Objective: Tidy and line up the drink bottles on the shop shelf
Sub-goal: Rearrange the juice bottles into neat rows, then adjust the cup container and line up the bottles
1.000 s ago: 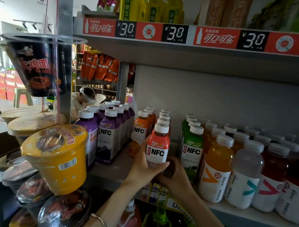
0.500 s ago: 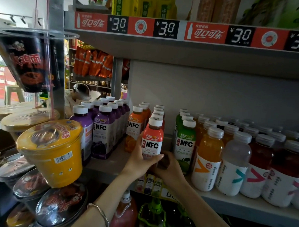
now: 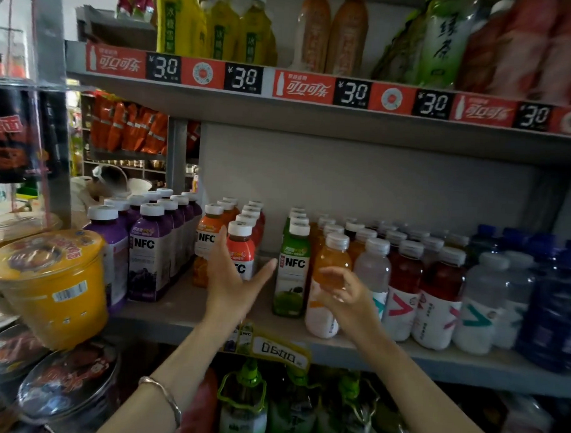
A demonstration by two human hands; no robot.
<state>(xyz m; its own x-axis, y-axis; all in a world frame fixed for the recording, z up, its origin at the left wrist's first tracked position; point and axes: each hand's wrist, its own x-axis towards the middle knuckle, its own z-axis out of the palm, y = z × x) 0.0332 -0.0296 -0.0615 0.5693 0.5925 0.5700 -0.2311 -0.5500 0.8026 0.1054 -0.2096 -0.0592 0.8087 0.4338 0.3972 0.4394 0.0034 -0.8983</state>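
- The left hand (image 3: 233, 279) is released: the fingers are straight, the thumb is spread, and it grasps nothing. It hovers in front of the label of the front red NFC bottle (image 3: 240, 244).
- The right hand (image 3: 346, 292) is blurred, with loosely curled fingers in front of the orange drink bottle (image 3: 330, 267). Whether it grasps that bottle cannot be told.
- The red NFC bottle stands upright at the head of its row, in the middle of the shelf (image 3: 182, 310). It sits further back than the front green NFC bottle (image 3: 291, 275) to its right and the front purple NFC bottle (image 3: 150, 253) to its left.
- The step in hand appears to be fronting the rows, and the red row looks to be next.
- To do it well, the red bottle is gripped low on the body and slid toward the near edge, not lifted. It stops level with its neighbours.
- The label is turned to face outward.
- The open gap between the red and green rows is judged a fault. The rows should be closed up sideways.
- Risk: a push high on a bottle may tip it into the row behind.
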